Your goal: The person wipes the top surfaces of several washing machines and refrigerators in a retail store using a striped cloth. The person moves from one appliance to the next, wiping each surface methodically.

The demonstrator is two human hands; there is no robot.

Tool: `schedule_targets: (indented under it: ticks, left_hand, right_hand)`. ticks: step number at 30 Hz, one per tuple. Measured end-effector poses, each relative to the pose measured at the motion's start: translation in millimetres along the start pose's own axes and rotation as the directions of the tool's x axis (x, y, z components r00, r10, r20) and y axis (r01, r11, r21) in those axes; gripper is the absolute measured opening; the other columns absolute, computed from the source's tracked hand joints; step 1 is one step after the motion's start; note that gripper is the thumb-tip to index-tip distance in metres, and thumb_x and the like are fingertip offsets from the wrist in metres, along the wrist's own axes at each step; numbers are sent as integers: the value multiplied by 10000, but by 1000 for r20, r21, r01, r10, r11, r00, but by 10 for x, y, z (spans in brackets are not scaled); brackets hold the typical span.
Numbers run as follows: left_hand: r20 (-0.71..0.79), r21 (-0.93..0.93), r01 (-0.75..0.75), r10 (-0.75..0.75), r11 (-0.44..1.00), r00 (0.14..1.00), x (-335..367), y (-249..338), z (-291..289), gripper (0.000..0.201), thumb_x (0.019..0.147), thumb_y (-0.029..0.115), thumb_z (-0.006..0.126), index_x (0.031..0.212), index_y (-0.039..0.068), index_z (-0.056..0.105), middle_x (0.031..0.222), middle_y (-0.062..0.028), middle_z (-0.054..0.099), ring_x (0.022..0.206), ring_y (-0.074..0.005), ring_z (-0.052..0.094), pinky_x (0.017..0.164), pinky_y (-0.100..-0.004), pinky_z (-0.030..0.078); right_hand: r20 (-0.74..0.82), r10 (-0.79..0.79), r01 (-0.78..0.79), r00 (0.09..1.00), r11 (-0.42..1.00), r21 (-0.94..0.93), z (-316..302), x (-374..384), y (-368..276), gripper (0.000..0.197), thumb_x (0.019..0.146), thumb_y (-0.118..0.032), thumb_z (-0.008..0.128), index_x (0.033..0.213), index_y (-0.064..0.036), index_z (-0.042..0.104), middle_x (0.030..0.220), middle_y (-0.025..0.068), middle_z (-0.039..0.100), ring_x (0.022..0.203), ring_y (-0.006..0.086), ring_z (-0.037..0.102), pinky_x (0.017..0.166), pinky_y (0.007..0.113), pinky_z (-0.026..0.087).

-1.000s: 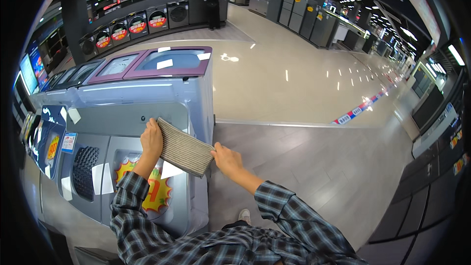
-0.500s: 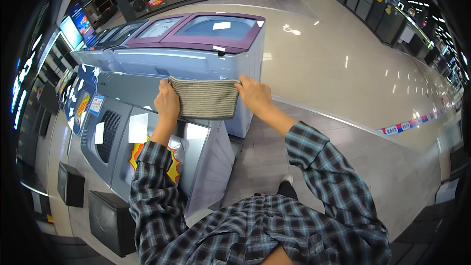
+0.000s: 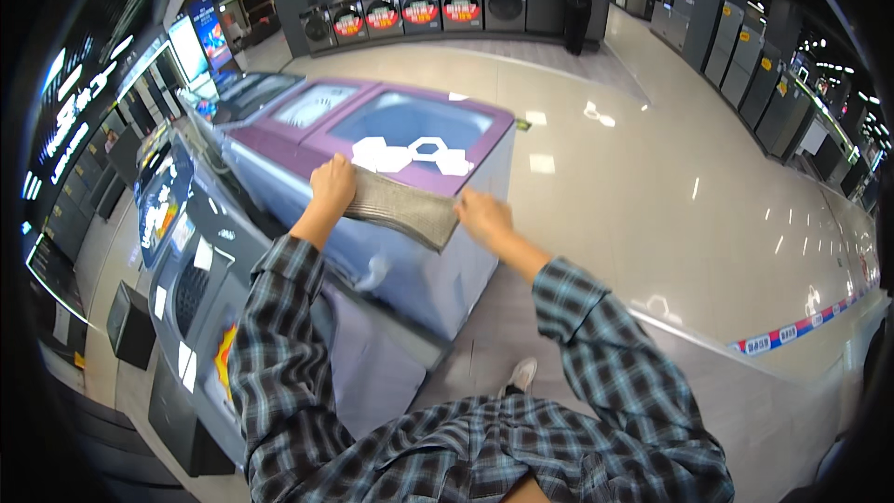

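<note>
A folded, ribbed grey-beige cloth (image 3: 400, 209) hangs in the air between my two hands. My left hand (image 3: 332, 188) is closed on its left end, and my right hand (image 3: 485, 221) pinches the corner at its right. The cloth slants, its right end lower, and looks slightly blurred. Behind it stands a washing machine with a purple top (image 3: 315, 160) and a bluish see-through lid. A grey washing machine (image 3: 200, 335) is nearer, below and to the left of my left hand.
Black boxes (image 3: 130, 324) sit on the floor at left. Front-loading washers (image 3: 461, 7) line the far wall, where a person in dark clothes (image 3: 576, 5) stands. Refrigerators (image 3: 738, 51) stand at far right. A printed tape strip (image 3: 787, 333) crosses the shiny floor.
The view has shifted, and the purple-topped machine now looks lower and closer behind the cloth. The cloth went from level and spread flat to slanted and narrower. Both hands keep hold of it.
</note>
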State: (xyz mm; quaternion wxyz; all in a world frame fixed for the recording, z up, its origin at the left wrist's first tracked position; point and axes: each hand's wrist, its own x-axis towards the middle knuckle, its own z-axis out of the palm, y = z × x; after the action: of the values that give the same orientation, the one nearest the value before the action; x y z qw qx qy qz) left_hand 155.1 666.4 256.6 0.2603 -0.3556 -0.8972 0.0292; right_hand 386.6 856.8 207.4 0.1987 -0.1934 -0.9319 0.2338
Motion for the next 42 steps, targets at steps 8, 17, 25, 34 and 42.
schedule_targets:
  ticks: [8, 17, 25, 34, 42]
  left_hand:
    - [340, 225, -86, 4, 971, 940, 501, 630, 487, 192, 844, 147, 562, 952, 90, 710, 1034, -99, 654, 950, -262, 677, 753, -373, 534]
    - [428, 186, 45, -122, 982, 896, 934, 1208, 858, 177, 891, 105, 507, 996, -6, 597, 995, -167, 662, 888, -308, 692, 737, -396, 554]
    - [313, 65, 156, -169, 986, 935, 1852, 1744, 1260, 125, 899, 75, 466, 969, -25, 488, 821, -220, 686, 784, -361, 695, 683, -431, 552]
    - [173, 12, 118, -118, 993, 978, 3761, 3196, 1999, 85, 896, 38, 458, 939, -24, 498, 795, -209, 680, 735, -347, 690, 634, -416, 556]
    - [521, -221, -54, 165, 974, 838, 5020, 6525, 3258, 363, 912, 145, 487, 1202, -73, 493, 981, -203, 688, 904, -316, 689, 738, -421, 551]
  right_hand:
    - [39, -113, 112, 993, 993, 29, 74, 589, 840, 231, 902, -268, 571, 941, -40, 572, 868, 177, 680, 823, 382, 658, 700, 499, 507]
    - [141, -138, 126, 980, 988, 91, -134, 1127, 1556, 242, 913, -272, 564, 937, -31, 560, 841, 187, 669, 802, 383, 654, 682, 499, 502]
    - [123, -160, 142, 979, 979, 147, -337, 1844, 2440, 242, 923, -271, 553, 943, -30, 554, 810, 168, 666, 786, 369, 660, 660, 492, 508]
    - [180, -125, 115, 976, 991, 65, -918, 3351, 4140, 230, 912, -261, 523, 955, -38, 561, 829, 184, 674, 800, 374, 662, 688, 491, 515]
    - [11, 363, -362, 932, 929, 78, -1335, 3619, 7530, 264, 903, -325, 562, 915, -63, 587, 821, 180, 662, 804, 380, 641, 694, 482, 494]
